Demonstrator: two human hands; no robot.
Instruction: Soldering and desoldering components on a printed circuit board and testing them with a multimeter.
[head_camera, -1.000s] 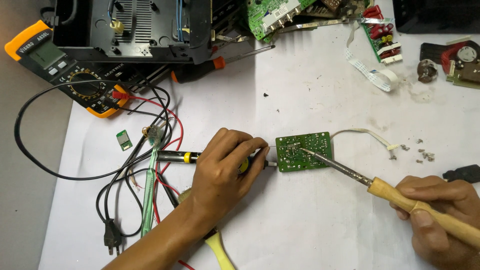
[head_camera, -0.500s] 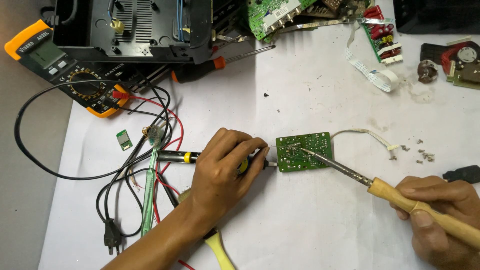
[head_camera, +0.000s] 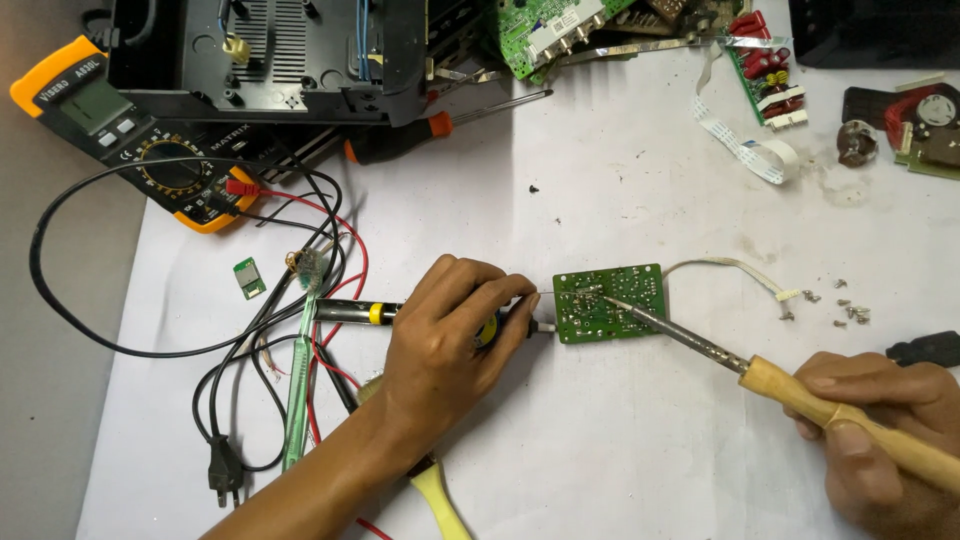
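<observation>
A small green circuit board (head_camera: 612, 303) lies solder side up on the white sheet. My right hand (head_camera: 880, 430) grips the wooden handle of a soldering iron (head_camera: 790, 384); its metal tip rests on the board's upper left area. My left hand (head_camera: 450, 335) is closed around a black and yellow pen-shaped tool (head_camera: 355, 311), whose nose points at the board's left edge. A thin grey wire (head_camera: 725, 267) runs from the board to the right.
An orange multimeter (head_camera: 120, 130) with red and black leads sits at the far left. A black opened device case (head_camera: 270, 55) and green boards (head_camera: 560, 25) line the back. An orange-handled screwdriver (head_camera: 420, 133), loose screws (head_camera: 845, 312), a power plug (head_camera: 222, 470) and a toothbrush (head_camera: 298, 390) lie around.
</observation>
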